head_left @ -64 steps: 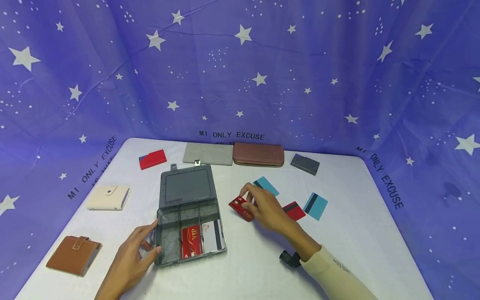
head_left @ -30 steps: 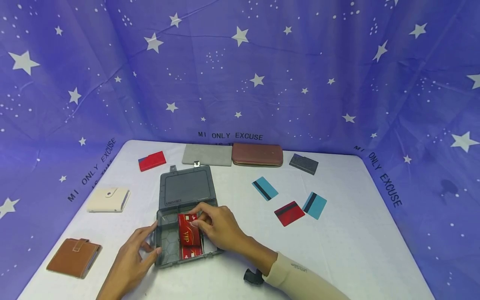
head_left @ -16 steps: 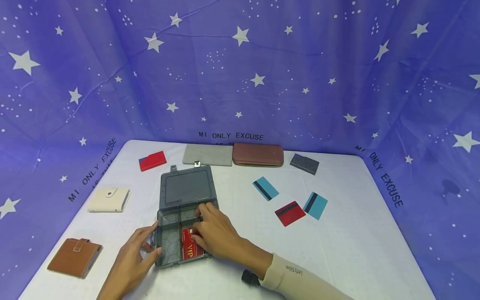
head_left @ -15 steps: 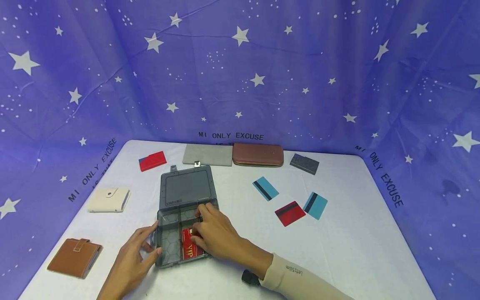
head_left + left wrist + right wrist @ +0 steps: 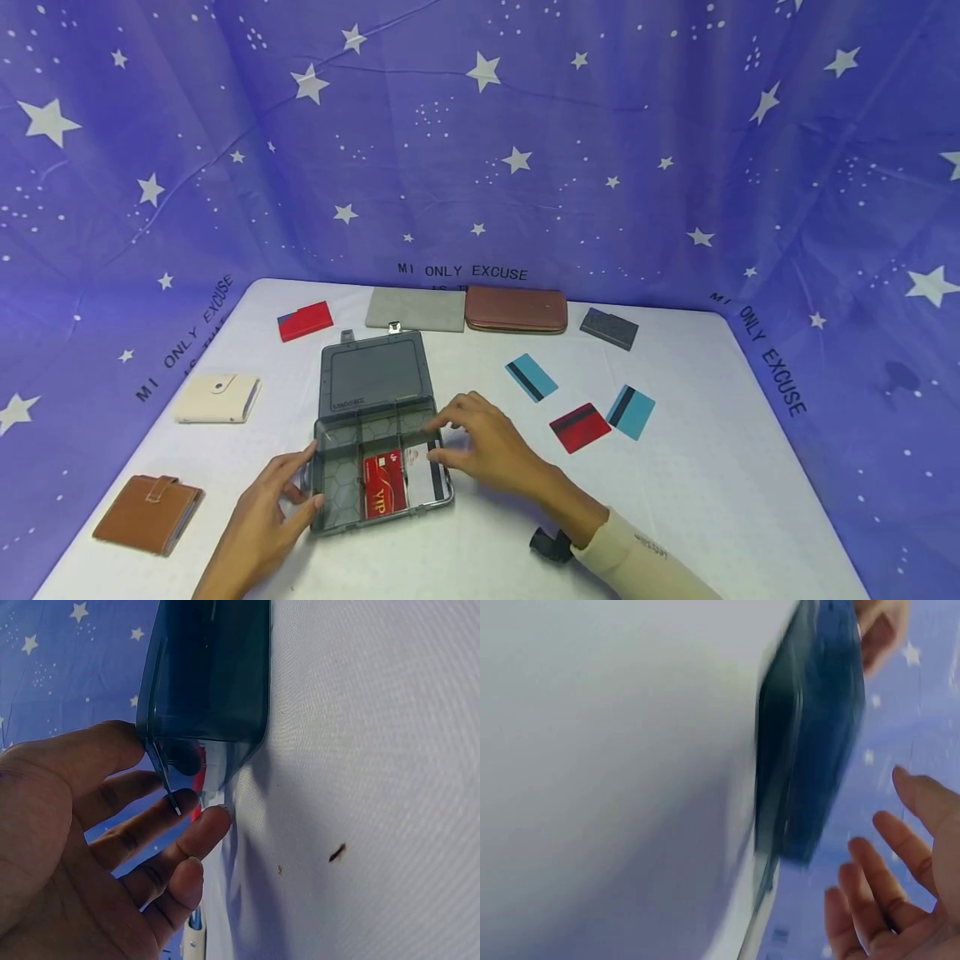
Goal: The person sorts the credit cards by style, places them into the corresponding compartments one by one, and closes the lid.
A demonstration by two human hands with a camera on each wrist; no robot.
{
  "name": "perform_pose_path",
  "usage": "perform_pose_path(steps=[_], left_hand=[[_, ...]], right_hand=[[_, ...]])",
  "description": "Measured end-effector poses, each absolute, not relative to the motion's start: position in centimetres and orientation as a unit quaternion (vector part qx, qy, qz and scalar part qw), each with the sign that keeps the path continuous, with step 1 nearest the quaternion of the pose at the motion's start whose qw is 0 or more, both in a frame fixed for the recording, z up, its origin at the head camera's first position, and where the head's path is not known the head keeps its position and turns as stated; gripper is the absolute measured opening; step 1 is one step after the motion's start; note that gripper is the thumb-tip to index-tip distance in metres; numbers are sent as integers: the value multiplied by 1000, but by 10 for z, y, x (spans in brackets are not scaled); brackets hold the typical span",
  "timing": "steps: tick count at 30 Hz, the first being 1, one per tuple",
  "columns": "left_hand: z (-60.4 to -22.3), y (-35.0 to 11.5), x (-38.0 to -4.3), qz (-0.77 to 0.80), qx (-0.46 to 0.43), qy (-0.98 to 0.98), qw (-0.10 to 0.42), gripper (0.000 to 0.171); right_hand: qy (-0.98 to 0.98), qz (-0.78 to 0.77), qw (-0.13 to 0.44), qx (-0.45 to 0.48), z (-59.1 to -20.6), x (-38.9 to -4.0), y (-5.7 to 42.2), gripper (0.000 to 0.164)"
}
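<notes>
Right sleeve: beige, reaching in over the near edge of the table, a black object beside its cuff
Left hand: at the left side of the grey divided box, thumb and forefinger parted and touching its edge; other fingers loosely spread in the left wrist view
Brown wallet: toward the table's near left corner
Box position: flat on the table, nearer the left edge than the right
Red VIP card: inside the box, middle compartment of the near row
White card: black-striped, near right compartment
Right hand: at the box's right edge, fingers spread, thumb apart from forefinger; contact with the rim cannot be told
Red striped card: right of the box, on the tabletop
Nearer blue card: just beside it, toward the right edge
Cream wallet: by the left edge
Farther blue card: between box and right edge
Lid: laid back toward the far edge
Dark card holder: near the far right corner
Red card holder: near the far left corner
Grey wallet, reddish-brown zip wallet: side by side along the far edge
Backdrop: purple-blue cloth, white stars
</notes>
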State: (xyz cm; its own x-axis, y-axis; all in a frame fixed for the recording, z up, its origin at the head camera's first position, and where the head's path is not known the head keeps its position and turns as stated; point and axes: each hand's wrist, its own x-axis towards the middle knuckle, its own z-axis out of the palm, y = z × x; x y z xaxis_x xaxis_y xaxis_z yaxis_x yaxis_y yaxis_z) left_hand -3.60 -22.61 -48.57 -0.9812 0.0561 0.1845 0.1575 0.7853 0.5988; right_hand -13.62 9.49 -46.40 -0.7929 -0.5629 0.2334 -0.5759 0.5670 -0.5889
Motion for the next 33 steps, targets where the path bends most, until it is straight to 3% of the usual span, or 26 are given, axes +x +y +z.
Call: perform_pose_path(steps=[8,13,18,29,33], left_hand=[[-485,-226,-36,-318,-53,-943,77,71],[-485,-226,-36,-319,-56,-943,78,71],[-485,-226,-35,-320,-61,-942,81,71],[-486,-226,-35,-327,-63,-939,85,71],[-486,-226,-35,-329,-58,-939,81,71]], right_hand=[[-879,383,-36,282,-461,-156,169,42],[-915,319,-70,236,-460,-161,218,53],[-945,247,-68,204,-462,-161,250,53],[-955,228,-66,180,-470,-165,248,48],[-944,249,-78,203,-471,-164,235,37]])
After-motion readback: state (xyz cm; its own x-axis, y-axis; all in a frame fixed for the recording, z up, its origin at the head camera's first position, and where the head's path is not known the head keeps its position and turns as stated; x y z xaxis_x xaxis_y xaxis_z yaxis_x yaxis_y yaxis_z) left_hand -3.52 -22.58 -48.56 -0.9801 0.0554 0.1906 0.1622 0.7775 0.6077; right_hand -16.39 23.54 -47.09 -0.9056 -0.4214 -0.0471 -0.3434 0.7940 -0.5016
